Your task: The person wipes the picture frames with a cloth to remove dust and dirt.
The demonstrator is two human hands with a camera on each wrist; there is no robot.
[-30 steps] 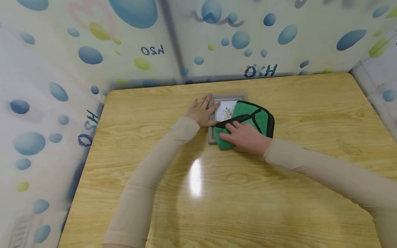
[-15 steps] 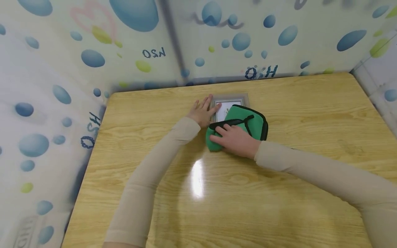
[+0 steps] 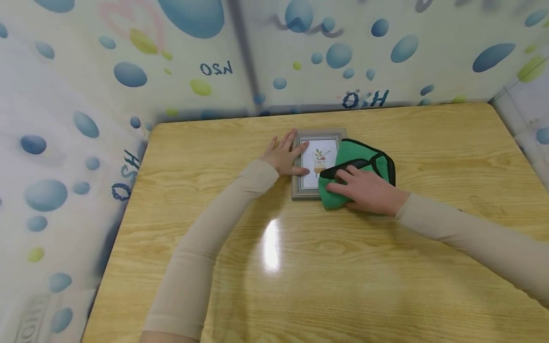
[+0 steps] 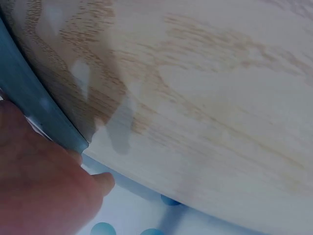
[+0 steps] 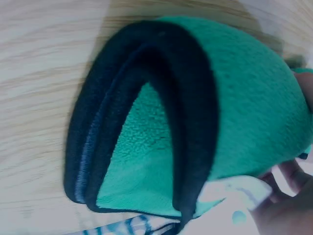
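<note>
A grey picture frame with a print of a plant in a pot lies flat on the wooden table. Spread fingers of my left hand press on its left border, thumb reaching over the print; the left wrist view shows this hand beside the frame's side. My right hand grips a folded green cleaning cloth with black edging, which covers the frame's right part. In the right wrist view the cloth bulges in folds, with fingers at its right edge.
The wooden table reaches a patterned wall at its far edge, just beyond the frame. Another patterned wall runs along the left side.
The right hand first slid the cloth left across the frame, then back to the right, uncovering more of the print. The left hand stays on the frame's left border.
</note>
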